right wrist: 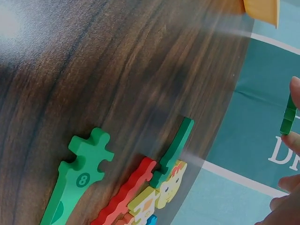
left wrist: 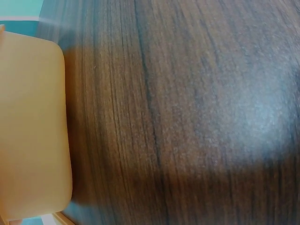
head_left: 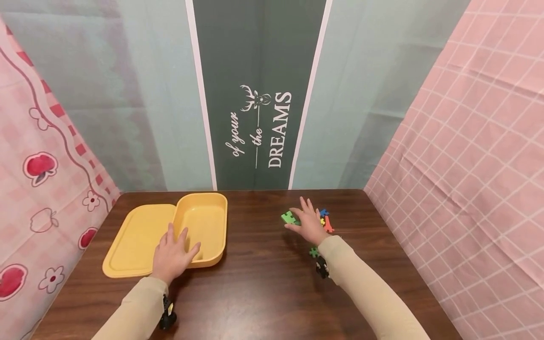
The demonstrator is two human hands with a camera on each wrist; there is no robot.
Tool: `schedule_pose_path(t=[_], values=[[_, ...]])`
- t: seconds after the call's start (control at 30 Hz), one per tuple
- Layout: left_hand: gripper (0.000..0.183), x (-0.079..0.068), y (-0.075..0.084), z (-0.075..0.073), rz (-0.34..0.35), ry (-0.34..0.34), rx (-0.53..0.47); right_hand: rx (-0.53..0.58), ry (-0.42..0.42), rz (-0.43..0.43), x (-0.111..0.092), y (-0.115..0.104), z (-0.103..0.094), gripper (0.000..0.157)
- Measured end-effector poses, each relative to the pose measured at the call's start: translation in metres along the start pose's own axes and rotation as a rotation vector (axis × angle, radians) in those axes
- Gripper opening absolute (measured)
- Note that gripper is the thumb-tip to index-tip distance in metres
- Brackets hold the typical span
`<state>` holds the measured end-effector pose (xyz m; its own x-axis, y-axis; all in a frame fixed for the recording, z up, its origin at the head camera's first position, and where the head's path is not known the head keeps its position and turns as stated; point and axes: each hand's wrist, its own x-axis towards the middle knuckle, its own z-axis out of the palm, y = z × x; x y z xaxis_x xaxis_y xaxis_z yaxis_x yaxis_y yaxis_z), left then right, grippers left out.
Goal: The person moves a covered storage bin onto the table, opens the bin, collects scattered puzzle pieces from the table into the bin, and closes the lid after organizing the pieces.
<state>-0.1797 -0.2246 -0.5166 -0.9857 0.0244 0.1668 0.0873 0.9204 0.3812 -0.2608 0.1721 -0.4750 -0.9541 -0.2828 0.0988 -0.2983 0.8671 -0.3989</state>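
The right hand [head_left: 311,227] has its grip closed on a green puzzle piece [head_left: 289,217], well to the right of the yellow box [head_left: 206,217] and seemingly raised off the worktop [head_left: 255,288]. The left hand [head_left: 172,256] is spread and loose at the box's near left rim, gripping nothing that shows; I can't tell whether a fingertip touches the plastic. A flat yellow lid [head_left: 138,241] lies just left of the box.

The piece looks light, stiff and hard to break, perhaps a little slippery if the paint is glossy. Its thick edges should suit a pinch between thumb and fingertip, with the notches giving extra purchase.

Also right of the box are a green piece marked 8 [right wrist: 77,180], a red wavy piece [right wrist: 123,193], a thin green piece [right wrist: 173,154] and a yellow face piece [right wrist: 171,185]. From above, the right hand covers part of that group; the right wrist view cuts off its lower end and most of the hand. The left wrist view shows mainly the box's side.
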Motion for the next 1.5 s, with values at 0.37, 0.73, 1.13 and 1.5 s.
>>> schedule_pose_path(t=[0.37, 0.73, 1.13, 1.5], values=[[0.075, 0.001, -0.002, 0.003, -0.007, -0.01, 0.006, -0.006, -0.034, -0.009, 0.006, -0.01, 0.003, 0.062], [0.075, 0.002, -0.002, 0.003, -0.018, -0.013, 0.006, -0.024, 0.015, -0.052, 0.011, -0.017, 0.006, 0.061], [0.077, 0.003, -0.004, 0.005, -0.016, -0.019, 0.017, -0.021, -0.009, -0.054, 0.012, -0.023, 0.008, 0.061], [0.076, 0.003, -0.004, 0.005, -0.013, -0.015, 0.01, -0.013, -0.028, -0.044, 0.013, -0.03, 0.009, 0.062]])
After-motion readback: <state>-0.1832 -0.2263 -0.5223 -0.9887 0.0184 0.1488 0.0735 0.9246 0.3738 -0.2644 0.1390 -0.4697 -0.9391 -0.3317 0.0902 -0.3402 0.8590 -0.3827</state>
